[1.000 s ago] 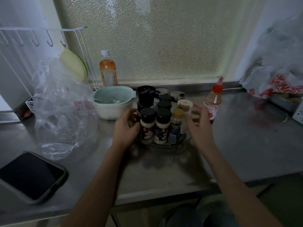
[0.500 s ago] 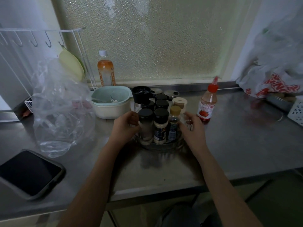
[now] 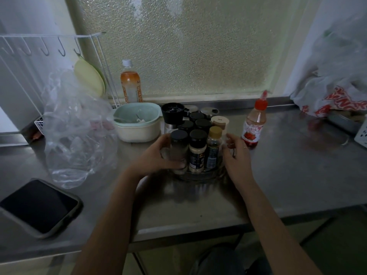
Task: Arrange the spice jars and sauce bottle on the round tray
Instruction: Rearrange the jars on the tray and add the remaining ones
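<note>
Just beyond the right hand, upright on the tabletop and off the round tray, stands the sauce bottle, clear with a red cap and label. That hand is nearer; its grip curls loosely on the tray's rim. The left hand wraps a black-capped spice jar among others on the tray.
</note>
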The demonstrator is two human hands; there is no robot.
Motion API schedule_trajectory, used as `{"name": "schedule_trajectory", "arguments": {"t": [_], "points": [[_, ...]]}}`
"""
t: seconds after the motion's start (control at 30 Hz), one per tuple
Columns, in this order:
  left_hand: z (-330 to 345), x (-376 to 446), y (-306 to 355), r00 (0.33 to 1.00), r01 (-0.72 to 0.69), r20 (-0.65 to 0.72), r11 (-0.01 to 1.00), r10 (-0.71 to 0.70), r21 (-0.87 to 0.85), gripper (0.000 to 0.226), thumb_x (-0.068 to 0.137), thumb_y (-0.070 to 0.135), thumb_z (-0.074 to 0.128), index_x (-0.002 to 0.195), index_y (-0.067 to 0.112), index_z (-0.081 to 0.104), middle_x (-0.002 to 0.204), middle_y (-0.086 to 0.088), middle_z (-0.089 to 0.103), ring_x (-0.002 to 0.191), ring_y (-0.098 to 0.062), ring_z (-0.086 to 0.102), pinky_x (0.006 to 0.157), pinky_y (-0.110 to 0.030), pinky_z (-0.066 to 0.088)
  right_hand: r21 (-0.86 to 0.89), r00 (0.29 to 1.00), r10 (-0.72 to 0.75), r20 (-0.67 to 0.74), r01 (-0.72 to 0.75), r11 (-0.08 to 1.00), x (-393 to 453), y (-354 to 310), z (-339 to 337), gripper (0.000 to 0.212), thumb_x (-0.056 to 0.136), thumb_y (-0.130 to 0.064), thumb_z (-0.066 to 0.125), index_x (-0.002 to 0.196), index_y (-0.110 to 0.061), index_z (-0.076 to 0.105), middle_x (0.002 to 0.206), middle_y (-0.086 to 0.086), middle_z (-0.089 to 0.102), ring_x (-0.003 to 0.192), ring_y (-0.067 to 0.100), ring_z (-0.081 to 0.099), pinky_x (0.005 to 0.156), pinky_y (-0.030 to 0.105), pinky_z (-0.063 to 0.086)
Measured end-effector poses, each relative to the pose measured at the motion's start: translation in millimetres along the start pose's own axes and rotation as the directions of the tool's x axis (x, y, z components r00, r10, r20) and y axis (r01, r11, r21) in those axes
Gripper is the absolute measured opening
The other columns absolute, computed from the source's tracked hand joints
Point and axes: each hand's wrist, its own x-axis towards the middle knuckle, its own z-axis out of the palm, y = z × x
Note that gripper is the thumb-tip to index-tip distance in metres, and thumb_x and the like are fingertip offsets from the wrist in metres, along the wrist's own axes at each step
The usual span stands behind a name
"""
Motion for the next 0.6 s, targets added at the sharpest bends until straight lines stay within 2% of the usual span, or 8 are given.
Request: {"name": "schedule_trajectory", "arguments": {"t": [0.07, 0.13, 0.2, 0.27, 0.33, 0.43, 0.53, 0.6], "points": [[2.0, 2.8, -2.9, 0.994, -0.033, -0.099, 0.998, 0.037, 0.046, 0.065, 0.065, -0.003, 0.08, 0.122, 0.011, 0.052, 0.118, -0.008, 0.064, 0.102, -0.004, 0.061, 0.085, -0.014, 0.05, -0.011, 1.0, -0.004, -0.006, 0.004, 1.0, 0.4, 1.1, 0.8, 0.039, 0.093, -0.018, 0.051, 0.132, -0.013, 0.047, 0.127, 0.011, 0.053, 0.108, 0.016, 0.049, 0.089, 0.026, 0.037], [-1.7, 3.4, -6.3, 0.981, -0.032, -0.189, 0.999, 0.035, 0.02, 0.057, 0.064, -0.002, 0.081, 0.115, 0.004, 0.057, 0.109, -0.017, 0.065, 0.095, -0.017, 0.06, 0.08, -0.016, 0.049, -0.021, 1.0, -0.005, 0.002, 0.005, 1.0, 0.6, 2.1, 0.9, 0.04, 0.092, -0.016, 0.051, 0.132, -0.013, 0.046, 0.128, 0.012, 0.052, 0.108, 0.016, 0.048, 0.091, 0.028, 0.039], [-1.7, 3.5, -8.0, 0.966, -0.041, -0.254, 0.999, 0.038, -0.009, 0.053, 0.058, 0.008, 0.082, 0.106, 0.008, 0.06, 0.093, -0.014, 0.063, 0.083, -0.014, 0.056, 0.07, -0.012, 0.047, -0.033, 1.0, -0.011, 0.019, 0.011, 0.999, 0.4, 2.7, 0.4, 0.042, 0.092, -0.014, 0.049, 0.133, -0.013, 0.045, 0.129, 0.012, 0.051, 0.109, 0.018, 0.048, 0.094, 0.032, 0.042], [3.1, 5.0, -8.7, 0.949, -0.054, -0.311, 0.999, 0.054, 0.011, 0.045, 0.053, 0.02, 0.078, 0.094, 0.019, 0.061, 0.079, -0.004, 0.06, 0.071, -0.007, 0.051, 0.064, -0.013, 0.043, -0.039, 0.999, -0.014, 0.031, 0.015, 0.999, 0.4, 2.3, 0.1, 0.042, 0.092, -0.014, 0.048, 0.133, -0.012, 0.044, 0.131, 0.012, 0.05, 0.113, 0.021, 0.049, 0.096, 0.034, 0.042], [6.2, 7.2, -10.9, 0.926, -0.06, -0.371, 0.998, 0.069, 0.037, 0.035, 0.054, 0.021, 0.076, 0.085, 0.026, 0.059, 0.069, 0.004, 0.057, 0.061, -0.001, 0.047, 0.06, -0.015, 0.041, -0.045, 0.999, -0.015, 0.03, 0.016, 0.999, 0.6, 2.3, -0.2, 0.042, 0.092, -0.015, 0.049, 0.134, -0.012, 0.044, 0.132, 0.012, 0.05, 0.116, 0.022, 0.048, 0.096, 0.033, 0.041], [3.6, 8.4, -13.4, 0.895, -0.06, -0.436, 0.993, 0.097, 0.098, 0.037, 0.056, 0.017, 0.079, 0.086, 0.023, 0.058, 0.068, 0.006, 0.059, 0.055, 0.003, 0.049, 0.056, -0.014, 0.043, -0.045, 1.0, -0.004, 0.031, 0.006, 0.999, 0.3, 3.4, 0.0, 0.041, 0.092, -0.018, 0.048, 0.133, -0.014, 0.044, 0.133, 0.012, 0.05, 0.116, 0.021, 0.048, 0.097, 0.036, 0.043], [3.1, 9.8, -14.8, 0.908, -0.051, -0.409, 0.993, 0.091, 0.107, 0.041, 0.064, 0.002, 0.083, 0.092, 0.018, 0.057, 0.07, 0.006, 0.06, 0.053, 0.006, 0.054, 0.055, -0.008, 0.044, -0.041, 1.0, 0.01, 0.027, -0.009, 0.999, 0.7, 3.6, 0.0, 0.041, 0.092, -0.018, 0.048, 0.133, -0.014, 0.044, 0.132, 0.011, 0.05, 0.116, 0.02, 0.048, 0.098, 0.038, 0.044], [2.0, 10.8, -13.9, 0.911, -0.042, -0.407, 0.996, 0.072, 0.083, 0.042, 0.063, -0.001, 0.083, 0.086, 0.02, 0.055, 0.071, 0.003, 0.06, 0.057, 0.002, 0.055, 0.058, -0.012, 0.047, -0.04, 1.0, 0.004, 0.021, -0.003, 0.999, 1.3, 3.3, 0.3, 0.041, 0.092, -0.017, 0.048, 0.133, -0.013, 0.045, 0.131, 0.011, 0.05, 0.113, 0.017, 0.047, 0.096, 0.034, 0.042]]}}
